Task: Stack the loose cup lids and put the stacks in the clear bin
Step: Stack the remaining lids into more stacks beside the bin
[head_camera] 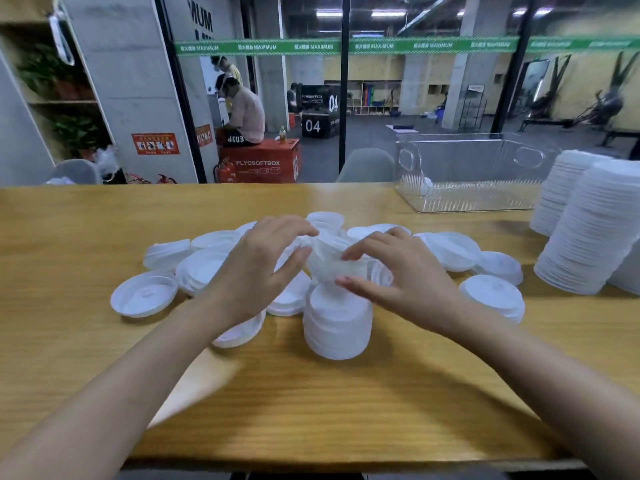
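Short stack of white plastic cup lids (pixel 337 327), top hidden by motion-blurred white lid (pixel 325 256) gripped between half-curled left hand (pixel 258 271) and right hand (pixel 401 277); loose white lids (pixel 143 294) partly covered behind it, clear plastic bin (pixel 485 199) beyond-right, open wooden tabletop (pixel 311 410) in front.

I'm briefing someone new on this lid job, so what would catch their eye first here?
The left hand and right hand meet mid-table, curled around a blurred lid just above a short stack, with loose lids scattered around. Tall lid stacks loom at the right edge, and the clear bin sits far right beside them.
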